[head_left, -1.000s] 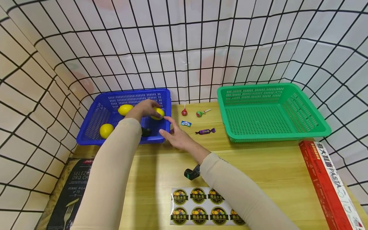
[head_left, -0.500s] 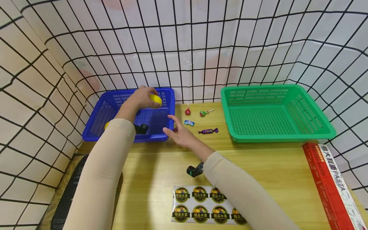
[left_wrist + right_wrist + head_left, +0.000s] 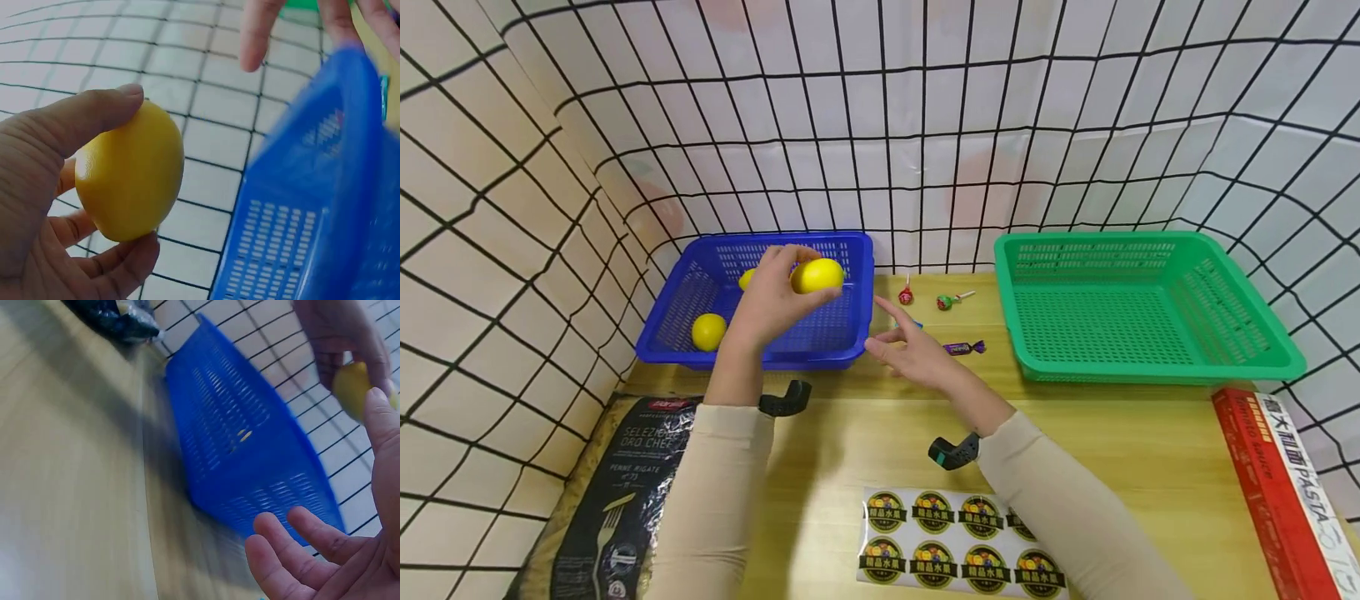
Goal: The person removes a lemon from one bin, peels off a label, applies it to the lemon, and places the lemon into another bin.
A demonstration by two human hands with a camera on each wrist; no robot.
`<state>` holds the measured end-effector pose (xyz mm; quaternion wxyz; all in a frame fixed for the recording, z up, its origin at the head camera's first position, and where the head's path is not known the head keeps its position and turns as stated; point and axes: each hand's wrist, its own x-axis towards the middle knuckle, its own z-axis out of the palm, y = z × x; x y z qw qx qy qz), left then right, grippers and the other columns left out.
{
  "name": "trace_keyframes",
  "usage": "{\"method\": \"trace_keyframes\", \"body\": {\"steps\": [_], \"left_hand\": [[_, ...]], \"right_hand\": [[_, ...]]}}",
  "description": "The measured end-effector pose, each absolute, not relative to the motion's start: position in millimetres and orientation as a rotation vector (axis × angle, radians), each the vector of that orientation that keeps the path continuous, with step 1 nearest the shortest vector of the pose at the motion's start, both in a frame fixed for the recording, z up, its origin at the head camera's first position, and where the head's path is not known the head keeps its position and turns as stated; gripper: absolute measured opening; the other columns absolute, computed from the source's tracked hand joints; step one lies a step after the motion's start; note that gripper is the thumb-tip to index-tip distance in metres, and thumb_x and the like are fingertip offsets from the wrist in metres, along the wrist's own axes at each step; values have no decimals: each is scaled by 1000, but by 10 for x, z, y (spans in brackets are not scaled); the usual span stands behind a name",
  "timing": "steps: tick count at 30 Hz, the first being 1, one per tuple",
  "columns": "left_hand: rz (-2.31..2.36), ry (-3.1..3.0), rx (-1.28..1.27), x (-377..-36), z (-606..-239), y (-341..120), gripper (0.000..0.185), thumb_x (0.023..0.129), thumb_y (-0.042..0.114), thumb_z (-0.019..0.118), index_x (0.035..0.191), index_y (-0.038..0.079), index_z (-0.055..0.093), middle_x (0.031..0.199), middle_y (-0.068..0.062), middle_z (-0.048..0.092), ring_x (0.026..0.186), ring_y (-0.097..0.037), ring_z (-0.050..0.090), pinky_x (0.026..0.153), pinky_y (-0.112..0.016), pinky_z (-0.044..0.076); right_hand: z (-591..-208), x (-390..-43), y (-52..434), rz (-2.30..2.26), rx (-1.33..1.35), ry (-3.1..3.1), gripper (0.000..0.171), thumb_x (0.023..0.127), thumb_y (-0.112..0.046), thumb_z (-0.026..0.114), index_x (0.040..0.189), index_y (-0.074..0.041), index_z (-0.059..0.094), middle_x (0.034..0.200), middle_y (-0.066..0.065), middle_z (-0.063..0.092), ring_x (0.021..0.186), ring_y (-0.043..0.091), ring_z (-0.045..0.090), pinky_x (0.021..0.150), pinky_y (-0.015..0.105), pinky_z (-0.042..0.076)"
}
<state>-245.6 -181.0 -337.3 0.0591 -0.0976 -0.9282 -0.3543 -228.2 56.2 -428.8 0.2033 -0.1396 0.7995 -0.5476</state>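
Both hands hover near the front right corner of the blue basket (image 3: 700, 287). Left hand (image 3: 772, 296) grips a lemon (image 3: 817, 275) between thumb and curled fingers, held up in the air above the basket's right half; the left wrist view shows the thumb over the top of the fruit and the fingers cupped under it. Right hand (image 3: 917, 354) is released, palm turned inward and fingers loosely spread, holding nothing; it floats just right of the basket's corner, near the lemon but apart from it.

Behind and below the left hand, two more lemons lie inside the basket, one (image 3: 708, 331) at its left front and another (image 3: 747, 278) partly hidden by the fingers. Just beyond the right hand, on the desk (image 3: 1135, 433), sit a purple candy (image 3: 963, 347), a red lollipop (image 3: 906, 294) and a green lollipop (image 3: 949, 301). Well to the right of both hands stands a green basket (image 3: 1150, 367). Nearer the person, under the right forearm, lies a sticker sheet (image 3: 955, 546); a dark pasta bag (image 3: 606, 496) lies beneath the left forearm, and a red box (image 3: 1281, 492) runs along the far right edge.
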Motion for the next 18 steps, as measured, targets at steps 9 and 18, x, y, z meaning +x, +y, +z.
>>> {"method": "trace_keyframes", "body": {"steps": [9, 18], "left_hand": [[-1187, -2755, -320, -1961, -3601, -1609, 62, 87, 45, 80, 135, 15, 56, 124, -12, 57, 100, -27, 59, 78, -39, 57], [-1405, -2857, -567, -1645, -3885, -1241, 41, 93, 42, 74, 122, 16, 64, 107, -3, 67, 87, -18, 63, 72, -30, 56]], "right_hand": [[-4213, -1776, 1021, -1579, -527, 2133, 64, 105, -36, 58, 160, -23, 28, 134, 27, 59, 116, 46, 64, 93, 51, 59], [-4359, -1271, 1503, -1424, -577, 2229, 54, 103, -26, 62, 150, -8, 45, 123, 22, 66, 102, 23, 67, 83, 27, 56]]}}
